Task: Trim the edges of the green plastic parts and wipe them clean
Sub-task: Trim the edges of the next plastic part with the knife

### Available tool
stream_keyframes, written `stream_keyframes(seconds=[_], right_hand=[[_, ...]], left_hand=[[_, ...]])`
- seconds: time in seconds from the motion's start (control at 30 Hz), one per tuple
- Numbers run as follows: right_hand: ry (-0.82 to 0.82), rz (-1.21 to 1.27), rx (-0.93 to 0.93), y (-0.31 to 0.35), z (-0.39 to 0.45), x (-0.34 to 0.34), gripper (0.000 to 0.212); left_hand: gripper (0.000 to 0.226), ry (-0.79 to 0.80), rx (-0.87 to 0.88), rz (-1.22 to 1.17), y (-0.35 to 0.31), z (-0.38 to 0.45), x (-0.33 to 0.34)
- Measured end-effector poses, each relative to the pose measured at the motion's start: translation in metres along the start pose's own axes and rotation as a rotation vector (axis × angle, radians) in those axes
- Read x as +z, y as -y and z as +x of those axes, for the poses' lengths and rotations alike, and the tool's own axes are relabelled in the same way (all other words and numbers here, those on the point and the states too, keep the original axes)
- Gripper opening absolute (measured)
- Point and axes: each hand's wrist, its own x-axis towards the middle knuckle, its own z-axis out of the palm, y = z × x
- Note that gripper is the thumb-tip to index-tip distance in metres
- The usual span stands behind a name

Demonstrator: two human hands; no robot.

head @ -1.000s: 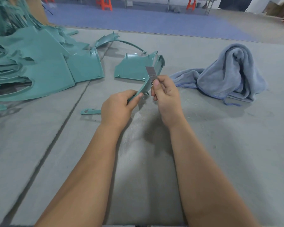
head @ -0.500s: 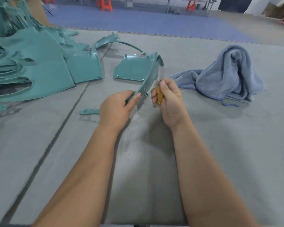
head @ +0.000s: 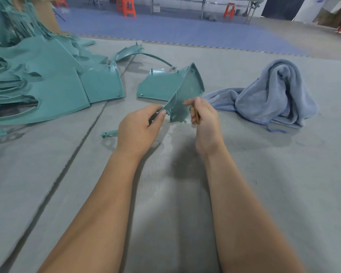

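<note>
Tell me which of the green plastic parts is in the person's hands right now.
The curved green panel raised between the hands: the left hand pinches its lower corner, the right hand is at its edge. All other green parts lie on the mat.

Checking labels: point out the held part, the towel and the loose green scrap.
Held part (head: 187,89), head view, its flat face.
Towel (head: 272,95), head view, its bunched middle.
Scrap (head: 109,133), head view, its middle.

green part (head: 182,95) | held tilted, mid-air | grey towel (head: 272,95) crumpled (rt side)
</note>
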Motion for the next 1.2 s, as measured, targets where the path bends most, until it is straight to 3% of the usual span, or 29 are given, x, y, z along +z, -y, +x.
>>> stream_keyframes(seconds=[0.13,0.3,0.5,0.93,1.1,1.2], right_hand=[[0.057,-0.027,-0.07,0.002,-0.004,0.008,0.021],[0.13,-0.179,-0.099,0.001,-0.007,0.02,0.025],[0.098,-0.309,-0.096,0.001,-0.009,0.023,0.031],[-0.14,-0.453,-0.056,0.013,-0.006,0.03,0.028],[-0.363,-0.407,0.013,0.021,0.008,0.019,0.035],[-0.378,-0.458,0.021,0.016,0.012,0.005,0.035]], left_hand=[[0.031,-0.011,0.044,0.022,0.0,-0.001,-0.001],[0.027,-0.027,0.036,0.036,0.0,-0.002,0.003],[0.022,-0.054,0.003,-0.02,0.002,-0.004,0.006],[0.039,-0.114,0.016,0.077,0.002,-0.006,0.01],[0.036,-0.166,0.122,0.158,0.0,-0.013,0.007],[0.034,-0.205,0.148,0.176,-0.001,-0.014,0.005]])
